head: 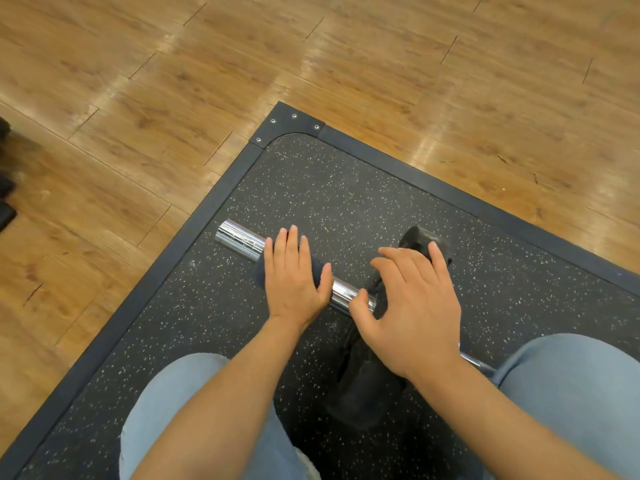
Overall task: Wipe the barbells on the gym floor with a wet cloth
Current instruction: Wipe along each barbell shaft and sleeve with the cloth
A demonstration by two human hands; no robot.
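On glossy wood-plank flooring [138, 98] at far left, we see a black rubber mat [311, 188] flecked with pale specks, framed by a dark border with a bolted corner plate. Across it lies the barbell [239, 239], its long axis running from the upper left down to the lower right, its smooth chrome sleeve end pointing toward the mat's left edge. Our left hand [294, 282] presses flat, fingers straight, on a dark cloth [317, 266] draped over the sleeve. Just right, bare chrome shows between our hands. Our right hand [412, 306] rests, fingers spread and relaxed, on a round black weight plate [367, 386] standing upright on the bar. Pale blue trouser knees [571, 393] frame the bottom.
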